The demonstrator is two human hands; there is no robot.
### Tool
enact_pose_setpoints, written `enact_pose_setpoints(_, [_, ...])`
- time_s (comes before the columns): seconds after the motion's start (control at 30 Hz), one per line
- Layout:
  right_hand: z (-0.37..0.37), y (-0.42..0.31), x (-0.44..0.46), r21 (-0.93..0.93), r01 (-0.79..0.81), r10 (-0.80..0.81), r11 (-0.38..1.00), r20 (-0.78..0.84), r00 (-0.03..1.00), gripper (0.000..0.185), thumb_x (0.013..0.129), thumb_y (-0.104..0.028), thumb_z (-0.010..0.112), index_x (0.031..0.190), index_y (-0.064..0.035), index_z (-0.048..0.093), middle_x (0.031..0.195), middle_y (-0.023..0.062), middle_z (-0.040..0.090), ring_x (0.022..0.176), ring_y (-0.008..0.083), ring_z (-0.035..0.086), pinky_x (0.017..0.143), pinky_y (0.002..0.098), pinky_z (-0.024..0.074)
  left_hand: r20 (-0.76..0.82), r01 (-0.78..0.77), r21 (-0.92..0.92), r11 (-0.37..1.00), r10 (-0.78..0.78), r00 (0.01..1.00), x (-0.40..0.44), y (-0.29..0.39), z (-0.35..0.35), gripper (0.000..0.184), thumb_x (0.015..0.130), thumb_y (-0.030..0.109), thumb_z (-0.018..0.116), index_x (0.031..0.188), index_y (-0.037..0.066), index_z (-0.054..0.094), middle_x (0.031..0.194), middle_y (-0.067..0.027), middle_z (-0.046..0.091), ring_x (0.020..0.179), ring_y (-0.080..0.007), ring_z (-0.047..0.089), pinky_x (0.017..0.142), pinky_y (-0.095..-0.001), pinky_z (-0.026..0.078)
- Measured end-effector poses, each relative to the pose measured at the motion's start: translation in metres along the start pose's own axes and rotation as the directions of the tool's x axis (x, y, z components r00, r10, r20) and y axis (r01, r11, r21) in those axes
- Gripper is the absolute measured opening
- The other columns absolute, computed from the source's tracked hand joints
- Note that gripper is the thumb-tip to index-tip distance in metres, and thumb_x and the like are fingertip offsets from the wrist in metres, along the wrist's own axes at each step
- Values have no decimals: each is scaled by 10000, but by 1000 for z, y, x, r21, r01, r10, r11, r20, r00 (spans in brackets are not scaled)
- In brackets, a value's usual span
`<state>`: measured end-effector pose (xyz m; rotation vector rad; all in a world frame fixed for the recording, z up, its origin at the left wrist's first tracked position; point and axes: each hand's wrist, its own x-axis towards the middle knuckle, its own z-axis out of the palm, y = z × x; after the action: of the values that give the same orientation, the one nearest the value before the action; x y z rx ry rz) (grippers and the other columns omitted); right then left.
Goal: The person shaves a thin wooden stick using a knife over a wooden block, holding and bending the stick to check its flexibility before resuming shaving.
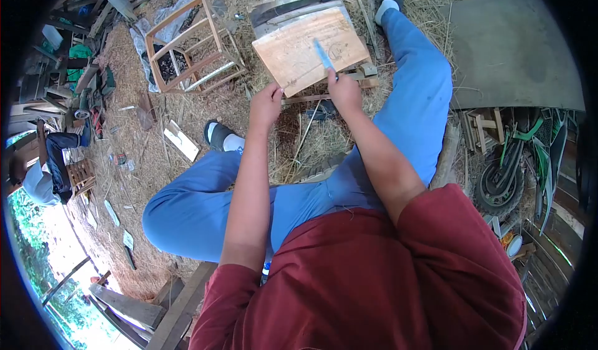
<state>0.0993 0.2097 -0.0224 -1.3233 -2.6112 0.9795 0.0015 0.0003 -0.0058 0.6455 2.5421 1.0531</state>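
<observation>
Knife (324, 58) is clasped by the right hand (344, 93); left hand (265, 108) pinches the wooden board (298, 55) at one corner.

Smooth matt wooden board (296, 51), metal-bladed knife (322, 55), matt cloth trousers (412, 98).

Maroon shirt (349, 281) and blue trousers (411, 70) being worn
Forearms (247, 194) are being left bare by short sleeves (443, 216); white socks (233, 142) are being partly covered by dark slippers (218, 137).
</observation>
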Motion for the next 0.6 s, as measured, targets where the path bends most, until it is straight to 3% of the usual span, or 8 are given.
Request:
enact_pose_setpoints(0.13, [3, -15, -18, 26, -93, 92, 995, 36, 995, 594, 1027, -525, 491, 900, -11, 761, 880, 289, 720, 864, 478, 710, 800, 559, 573, 17, 4, 25, 1000, -4, 1000, 2, -2, 0, 217, 1005, 251, 613, 1034, 48, 686, 866, -207, 688, 818, -378, 685, 733, -448, 520])
enact_pose_setpoints(0.2, [11, -31, -41, 0, -12, 11, 1000, 175, 984, 589, 1026, -534, 488, 924, -21, 760, 894, 284, 724, 888, 477, 710, 810, 558, 573, 4, -18, 32, 999, 18, 1000, 2, -1, 1, 218, 1003, 251, 614, 1030, 48, 686, 871, -206, 692, 825, -378, 689, 735, -450, 521])
enact_pose_setpoints(0.3, [17, -35, -49, -17, 115, -110, 993, 191, 975, 615, 1024, -538, 501, 912, 17, 740, 880, 287, 718, 859, 481, 707, 789, 561, 567, 20, 13, 22, 1000, -13, 1000, 2, 1, -2, 220, 1000, 251, 617, 1034, 46, 688, 875, -203, 696, 832, -377, 691, 739, -449, 523])
enact_pose_setpoints(0.43, [-1, -10, -14, 42, -32, 29, 999, 53, 998, 620, 1036, -530, 483, 889, 15, 739, 880, 289, 716, 857, 483, 704, 789, 566, 564, 10, -10, 32, 999, 10, 1000, 1, 1, 0, 223, 1002, 256, 615, 1034, 47, 686, 879, -197, 699, 829, -379, 694, 737, -452, 524])
enact_pose_setpoints(0.53, [-1, -3, -10, 15, -19, 20, 1000, -9, 1000, 620, 1030, -535, 482, 871, 1, 750, 841, 270, 722, 832, 473, 712, 764, 563, 573, 8, -3, 46, 999, 2, 1000, 2, -5, 4, 219, 1005, 257, 611, 1034, 53, 685, 879, -193, 701, 824, -379, 695, 732, -454, 522])
enact_pose_setpoints(0.57, [11, -4, -16, -25, 5, -5, 1000, -2, 1000, 612, 1034, -533, 477, 880, -8, 751, 845, 271, 722, 834, 476, 712, 768, 562, 577, -8, -22, 57, 998, 22, 1000, 3, -6, 5, 216, 1006, 257, 609, 1032, 56, 683, 876, -191, 701, 821, -379, 695, 729, -455, 520])
enact_pose_setpoints(0.6, [5, -20, -32, 10, 4, -5, 1000, 118, 993, 596, 1038, -527, 473, 894, -22, 754, 878, 280, 724, 866, 475, 715, 792, 560, 580, -11, -26, 55, 998, 26, 1000, 3, -5, 4, 216, 1006, 257, 609, 1032, 56, 683, 876, -191, 701, 821, -379, 695, 729, -455, 520])
